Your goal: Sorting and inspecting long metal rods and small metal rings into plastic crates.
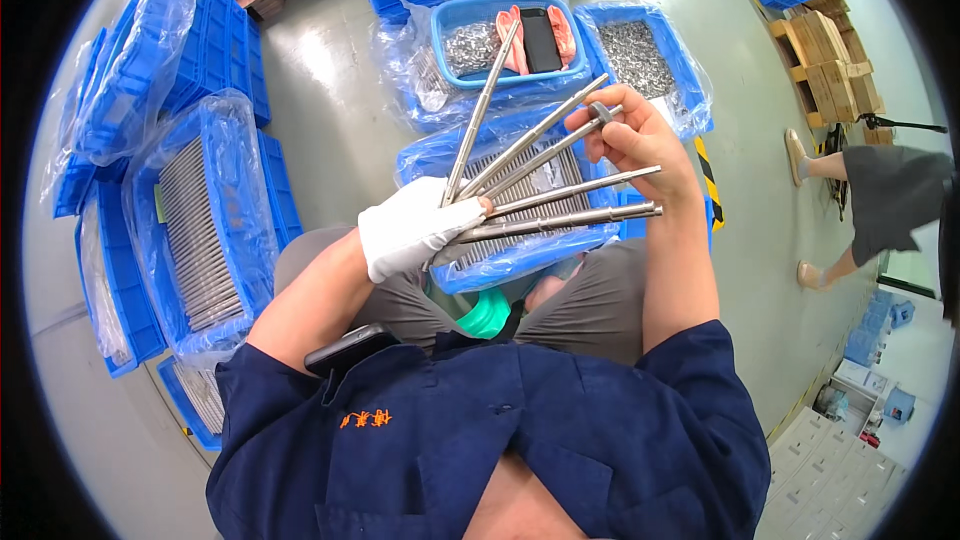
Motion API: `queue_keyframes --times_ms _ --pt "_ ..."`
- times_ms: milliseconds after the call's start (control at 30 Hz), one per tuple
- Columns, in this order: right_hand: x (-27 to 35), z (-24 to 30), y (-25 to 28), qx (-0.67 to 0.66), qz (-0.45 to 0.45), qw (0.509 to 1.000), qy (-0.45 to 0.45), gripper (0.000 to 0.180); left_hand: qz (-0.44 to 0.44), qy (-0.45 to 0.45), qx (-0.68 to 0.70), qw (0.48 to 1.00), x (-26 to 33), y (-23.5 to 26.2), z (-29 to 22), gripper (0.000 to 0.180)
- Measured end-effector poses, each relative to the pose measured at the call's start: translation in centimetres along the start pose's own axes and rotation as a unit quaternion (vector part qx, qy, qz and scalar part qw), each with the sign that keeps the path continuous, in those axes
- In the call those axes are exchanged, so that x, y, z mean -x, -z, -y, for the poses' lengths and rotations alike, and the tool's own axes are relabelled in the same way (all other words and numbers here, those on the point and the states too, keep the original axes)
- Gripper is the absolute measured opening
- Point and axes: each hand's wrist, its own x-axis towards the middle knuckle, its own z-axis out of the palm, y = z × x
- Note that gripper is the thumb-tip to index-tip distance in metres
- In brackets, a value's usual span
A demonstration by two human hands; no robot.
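Observation:
My left hand (pixel 412 228), in a white glove with a bare fingertip showing, is closed around several long metal rods (pixel 487 110) that fan out to the right and away from me. At the far end of one rod, my bare right hand (pixel 645 140) pinches a small grey metal clip (pixel 601 113). The clip sits at or around that rod's tip; I cannot tell how far on it is. Below the hands, a plastic-lined blue crate (pixel 465 278) holds many similar rods in rows.
Beyond the crate, a blue tub (pixel 438 45) contains small metal parts, pink cloth gloves and a black phone (pixel 541 40). Beside it stands a crate (pixel 690 115) of small metal pieces. More rods fill a lined crate (pixel 262 270) at left. Someone in a dark skirt (pixel 885 195) is at right.

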Motion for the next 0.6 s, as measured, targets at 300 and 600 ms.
queue_keyframes --times_ms 300,600 --pt "-0.5 -2.1 -2.6 -0.064 0.021 0.996 -0.060 0.030 0.009 0.010 -0.009 1.000 0.1 -0.2 -0.5 0.031" --pt "-0.9 -0.3 5.5 -0.096 -0.081 0.990 0.058 0.020 -0.030 -0.002 -0.089 0.996 -0.6 0.0 0.4 0.032"
